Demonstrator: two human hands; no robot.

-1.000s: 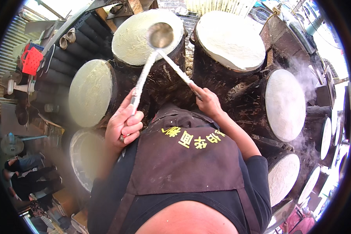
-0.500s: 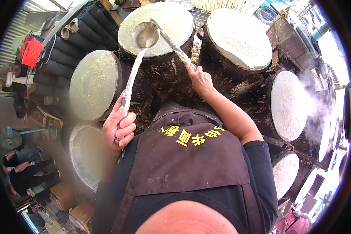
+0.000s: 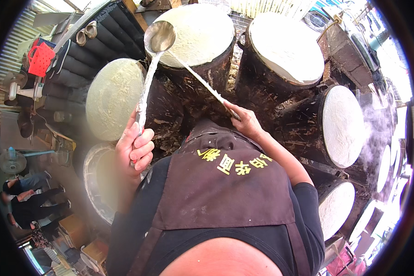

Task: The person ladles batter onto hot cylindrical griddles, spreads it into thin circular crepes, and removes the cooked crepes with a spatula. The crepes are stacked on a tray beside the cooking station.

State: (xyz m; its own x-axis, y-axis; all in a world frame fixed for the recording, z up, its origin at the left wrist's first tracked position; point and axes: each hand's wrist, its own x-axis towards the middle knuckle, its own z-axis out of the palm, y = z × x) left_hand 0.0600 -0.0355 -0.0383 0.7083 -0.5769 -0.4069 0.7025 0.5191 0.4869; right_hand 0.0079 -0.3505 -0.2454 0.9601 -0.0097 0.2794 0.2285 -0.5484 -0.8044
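My left hand [image 3: 135, 149] is closed around the long, white-caked handle of a metal ladle [image 3: 162, 37]. The ladle's bowl hangs over the near left rim of a dark drum [image 3: 193, 80] whose top is covered in a pale, floury layer [image 3: 202, 34]. In my right hand [image 3: 245, 120] is a long, flat stick [image 3: 200, 78], seen nearly edge-on. Its far end lies close to the ladle's bowl; whether they touch, I cannot tell. Both hands are held in front of my dark apron [image 3: 225, 198].
More pale-topped drums stand around me: one at the left [image 3: 115, 99], one at the far right [image 3: 285, 48] and a steaming one [image 3: 342, 126] on the right. Dark ribbed panels [image 3: 94, 50], a red basket [image 3: 40, 60] and a fan [image 3: 13, 161] are on the left. People [image 3: 34, 207] are beyond.
The ladle's bowl has shifted left and slightly nearer the drum's rim. My right hand has drawn back toward me, and the stick has turned from its broad face to a thin edge.
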